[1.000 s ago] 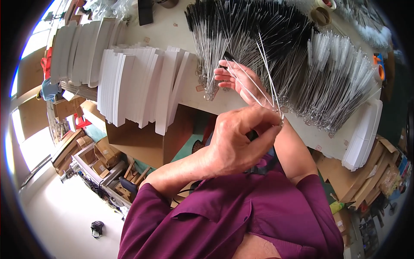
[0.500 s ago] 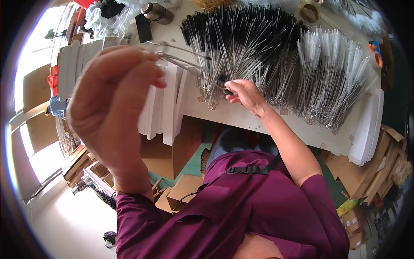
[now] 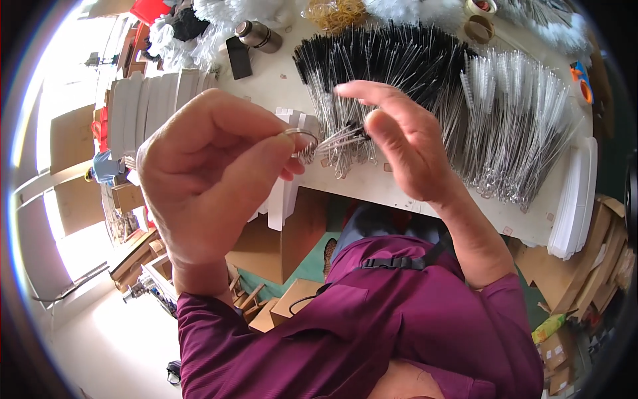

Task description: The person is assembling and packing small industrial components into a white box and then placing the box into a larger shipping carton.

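Note:
My left hand [image 3: 206,173] is closed, thumb and forefinger pinching the looped wire ends of a few thin brushes [image 3: 337,139]. Their wire stems point right, toward the black bristle tips. My right hand [image 3: 415,149] is open beside those tips, thumb and fingers spread apart; whether the thumb touches them I cannot tell. Behind both hands, a wide heap of black-bristled wire brushes [image 3: 379,56] lies on the table, bristles away from me and looped stems toward me. To its right lies a heap of white-bristled wire brushes [image 3: 512,126].
Folded white card strips [image 3: 156,103] stand at the table's left, with another stack [image 3: 575,199] at the right edge. Farther back are a steel flask [image 3: 259,36], a black phone-like slab [image 3: 239,58], yellow rubber bands [image 3: 335,13] and a tape roll [image 3: 480,29]. Cardboard boxes [image 3: 266,243] sit below.
My left hand has moved down and right with the brushes' looped ends. My right hand has gone from gripping near the bristle ends to spread fingers, and is raised closer to view.

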Action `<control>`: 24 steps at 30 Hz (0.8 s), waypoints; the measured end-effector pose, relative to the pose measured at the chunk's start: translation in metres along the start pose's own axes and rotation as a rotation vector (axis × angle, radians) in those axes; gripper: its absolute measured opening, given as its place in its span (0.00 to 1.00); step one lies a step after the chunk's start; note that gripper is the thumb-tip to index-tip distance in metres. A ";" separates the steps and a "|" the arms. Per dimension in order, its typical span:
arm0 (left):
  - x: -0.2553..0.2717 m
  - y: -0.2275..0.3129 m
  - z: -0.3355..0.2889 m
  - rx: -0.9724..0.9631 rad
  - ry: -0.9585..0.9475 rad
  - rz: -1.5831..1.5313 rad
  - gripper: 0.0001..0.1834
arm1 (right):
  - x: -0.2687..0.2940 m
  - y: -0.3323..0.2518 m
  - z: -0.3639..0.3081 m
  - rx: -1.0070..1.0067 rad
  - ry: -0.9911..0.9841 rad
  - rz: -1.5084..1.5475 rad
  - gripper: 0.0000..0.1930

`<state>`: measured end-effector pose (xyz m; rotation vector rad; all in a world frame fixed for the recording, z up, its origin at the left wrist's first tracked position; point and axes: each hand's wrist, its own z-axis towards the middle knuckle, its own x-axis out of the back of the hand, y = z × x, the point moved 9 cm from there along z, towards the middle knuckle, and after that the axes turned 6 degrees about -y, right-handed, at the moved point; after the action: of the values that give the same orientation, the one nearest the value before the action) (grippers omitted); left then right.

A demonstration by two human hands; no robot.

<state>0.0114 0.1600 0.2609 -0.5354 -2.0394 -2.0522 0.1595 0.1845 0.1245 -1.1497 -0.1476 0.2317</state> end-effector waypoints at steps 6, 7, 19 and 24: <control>-0.005 0.000 0.012 -0.040 -0.032 0.051 0.02 | -0.046 -0.017 -0.004 -0.144 -0.430 0.427 0.27; -0.002 -0.011 0.013 -0.048 -0.088 0.075 0.03 | -0.048 -0.010 -0.014 -0.257 -0.424 0.570 0.25; -0.050 -0.132 0.014 0.226 -0.264 -0.126 0.04 | -0.002 0.054 -0.111 -0.701 -0.292 0.475 0.17; -0.094 -0.191 -0.001 0.320 -0.358 -0.195 0.04 | 0.018 0.072 -0.166 -0.827 -0.253 0.377 0.15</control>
<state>0.0235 0.1543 0.0478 -0.7057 -2.6592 -1.7675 0.2081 0.0698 -0.0087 -1.9694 -0.2622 0.6945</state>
